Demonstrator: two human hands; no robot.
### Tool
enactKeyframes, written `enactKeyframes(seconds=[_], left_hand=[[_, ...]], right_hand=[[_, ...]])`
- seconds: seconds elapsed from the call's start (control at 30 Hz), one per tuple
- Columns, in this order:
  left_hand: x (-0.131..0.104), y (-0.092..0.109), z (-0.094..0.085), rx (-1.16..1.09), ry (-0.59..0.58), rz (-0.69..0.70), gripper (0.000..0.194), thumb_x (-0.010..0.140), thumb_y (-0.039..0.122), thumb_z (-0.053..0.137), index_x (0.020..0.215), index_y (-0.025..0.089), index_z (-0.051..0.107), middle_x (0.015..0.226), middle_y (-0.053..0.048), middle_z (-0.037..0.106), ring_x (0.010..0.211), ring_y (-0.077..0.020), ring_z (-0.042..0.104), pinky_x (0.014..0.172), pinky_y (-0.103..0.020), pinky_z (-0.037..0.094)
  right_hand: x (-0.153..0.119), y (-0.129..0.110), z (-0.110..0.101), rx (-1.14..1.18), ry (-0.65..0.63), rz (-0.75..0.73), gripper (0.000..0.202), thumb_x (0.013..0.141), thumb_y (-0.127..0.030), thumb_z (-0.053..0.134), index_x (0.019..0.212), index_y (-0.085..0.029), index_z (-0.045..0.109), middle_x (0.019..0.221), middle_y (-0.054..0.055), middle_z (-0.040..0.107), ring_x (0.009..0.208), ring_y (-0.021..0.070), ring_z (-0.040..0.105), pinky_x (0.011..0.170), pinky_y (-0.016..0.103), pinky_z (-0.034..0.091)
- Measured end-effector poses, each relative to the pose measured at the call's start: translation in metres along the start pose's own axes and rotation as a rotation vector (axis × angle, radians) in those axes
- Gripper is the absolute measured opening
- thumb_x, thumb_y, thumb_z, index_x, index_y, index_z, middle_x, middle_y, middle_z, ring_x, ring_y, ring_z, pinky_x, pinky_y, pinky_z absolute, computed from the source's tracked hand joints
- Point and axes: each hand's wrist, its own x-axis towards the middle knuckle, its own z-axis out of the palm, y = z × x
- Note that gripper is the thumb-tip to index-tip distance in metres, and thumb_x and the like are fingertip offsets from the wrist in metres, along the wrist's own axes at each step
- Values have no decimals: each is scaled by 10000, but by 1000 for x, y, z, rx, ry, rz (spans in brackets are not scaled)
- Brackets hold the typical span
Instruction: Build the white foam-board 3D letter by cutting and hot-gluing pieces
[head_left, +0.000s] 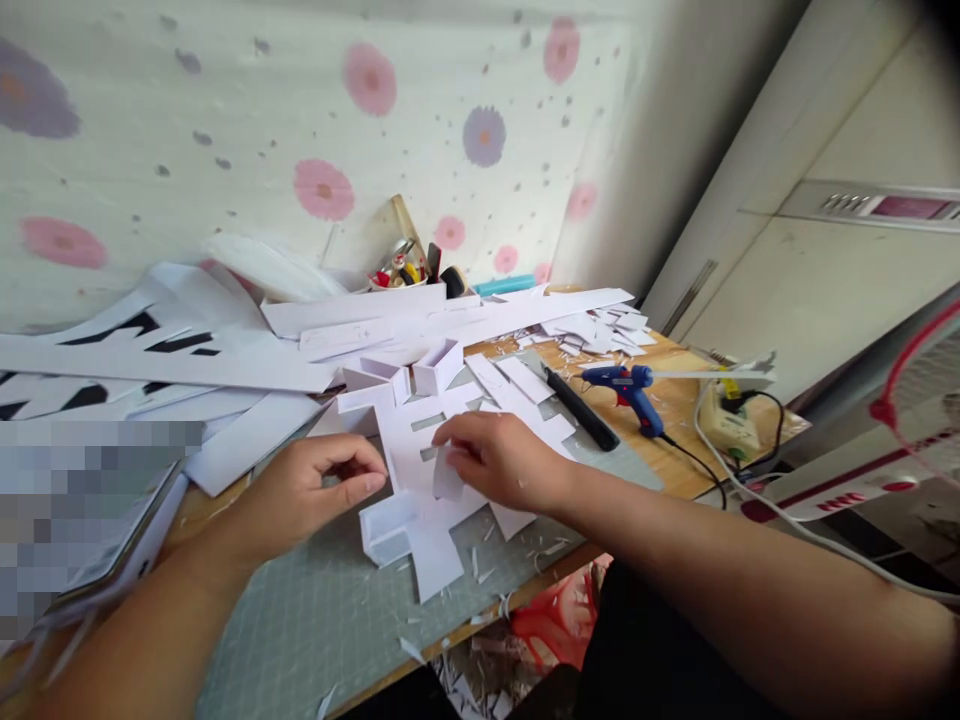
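Observation:
A white foam-board or card piece (409, 455) with slots and upright box-like walls lies on the grey-green cutting mat (292, 620). My right hand (499, 455) is over it, pinching a small white card piece (448, 478) between thumb and fingers. Just left of the upright wall, my left hand (330, 480) has loosely curled fingers, with a gap between thumb and index finger and nothing visible in it. A black utility knife (581, 408) rests beside white strips (525, 380) right of the model. Farther right is a blue glue gun (626, 390).
White sheets and offcuts (165, 360) pile up at the back left, near a pixelated screen (82, 520). Behind stands a tool holder (405, 272). Scraps (600, 330) lie back right. A power strip (731, 420) with cords and a red-rimmed racket (900, 370) are at the right.

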Motion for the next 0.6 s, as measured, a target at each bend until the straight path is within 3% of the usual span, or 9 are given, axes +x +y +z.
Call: enactKeyframes(seconds=[0.1,0.23,0.37,0.53,0.6], left_hand=[[1,-7,-1,2,85,1,221,815,407,559,744,221,656,701,3,635,677,-157,574,615,-236,462],[1,-12,-2,-15,187,-15,235,809,422,567,721,218,644,673,3,601,658,-155,541,603,-232,441],[1,-13,-1,-28,237,-35,250,809,438,568,719,215,639,648,8,574,626,-148,512,570,-229,418],[0,-11,-1,-54,176,-14,251,811,446,569,742,216,640,693,-3,597,670,-158,542,613,-241,447],[-1,-11,-5,-70,90,-7,238,810,451,576,806,225,651,734,-7,607,705,-164,555,640,-244,462]], right_hand=[[14,28,-11,-87,-15,204,249,900,-228,504,1130,-194,593,827,3,676,677,99,603,640,205,446],[23,65,-34,-385,48,351,345,944,-269,435,1250,-146,536,1159,137,630,1020,213,598,869,328,443],[22,92,-44,-538,-3,488,280,892,-257,495,1028,-61,640,1055,236,641,1057,331,580,886,423,422],[24,96,-44,-575,-18,574,238,841,-232,537,1012,-103,640,1003,187,669,974,292,621,795,349,442],[23,88,-51,-556,25,602,206,831,-177,505,975,-114,638,950,161,680,918,260,632,738,309,433]])
